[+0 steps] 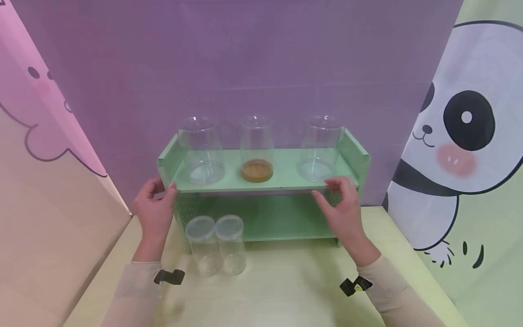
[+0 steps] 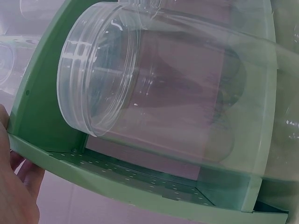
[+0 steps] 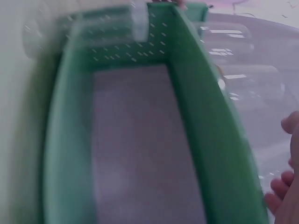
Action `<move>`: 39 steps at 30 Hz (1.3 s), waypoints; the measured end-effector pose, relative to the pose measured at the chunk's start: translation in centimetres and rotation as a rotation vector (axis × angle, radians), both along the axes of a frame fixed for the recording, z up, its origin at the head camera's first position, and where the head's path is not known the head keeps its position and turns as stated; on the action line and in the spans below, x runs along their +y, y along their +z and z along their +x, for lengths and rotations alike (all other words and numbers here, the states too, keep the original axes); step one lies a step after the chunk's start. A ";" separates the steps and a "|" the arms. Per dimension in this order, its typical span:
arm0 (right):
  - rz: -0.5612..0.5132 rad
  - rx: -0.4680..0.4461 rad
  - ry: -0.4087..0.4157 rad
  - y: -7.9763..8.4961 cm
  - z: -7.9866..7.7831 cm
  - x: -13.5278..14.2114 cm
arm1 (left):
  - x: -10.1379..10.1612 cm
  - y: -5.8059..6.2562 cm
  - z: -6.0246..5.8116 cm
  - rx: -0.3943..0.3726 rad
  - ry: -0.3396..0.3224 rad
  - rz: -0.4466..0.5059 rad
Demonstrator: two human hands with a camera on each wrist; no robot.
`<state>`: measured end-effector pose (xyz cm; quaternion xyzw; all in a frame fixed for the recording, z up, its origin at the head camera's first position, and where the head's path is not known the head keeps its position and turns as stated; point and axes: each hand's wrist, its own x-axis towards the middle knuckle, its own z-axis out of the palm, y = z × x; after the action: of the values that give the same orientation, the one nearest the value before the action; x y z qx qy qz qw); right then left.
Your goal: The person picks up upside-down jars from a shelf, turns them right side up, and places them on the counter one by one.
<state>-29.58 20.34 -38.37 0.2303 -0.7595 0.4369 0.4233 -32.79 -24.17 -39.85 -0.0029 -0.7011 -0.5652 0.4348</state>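
Observation:
A green two-tier shelf (image 1: 265, 218) stands on the table. My left hand (image 1: 156, 204) grips its left side at the upper board's front corner; in the left wrist view the fingers (image 2: 32, 179) reach behind the panel. Near the right front edge, my right hand (image 1: 343, 204) has its thumb and fingers spread apart, holding nothing. On the upper board stand a clear left container (image 1: 202, 154), a clear middle container (image 1: 256, 141) with a brown layer at its bottom, and a clear right container (image 1: 320, 150) just behind my right hand.
Two clear lidded jars, a left one (image 1: 203, 245) and a right one (image 1: 230, 243), stand side by side on the pale table (image 1: 278, 290), before the shelf's left half. A purple backdrop (image 1: 261, 59) rises behind; a panda-print panel (image 1: 461, 136) borders the right.

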 end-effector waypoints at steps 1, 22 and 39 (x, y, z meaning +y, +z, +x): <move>-0.006 -0.001 -0.035 0.5 -0.1 0.2 | 0.0 0.0 0.0 0.001 0.001 0.000; -0.081 -0.459 -0.036 5.4 -4.0 0.9 | -0.1 -0.6 -0.5 -0.010 0.016 -0.029; -0.030 -0.539 -0.016 6.1 -5.0 0.9 | 0.0 -0.2 -0.4 -0.014 0.042 -0.016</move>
<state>-34.60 21.21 -32.23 0.0935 -0.8400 0.4904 0.2125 -33.21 -24.14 -40.01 0.0125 -0.7086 -0.5502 0.4416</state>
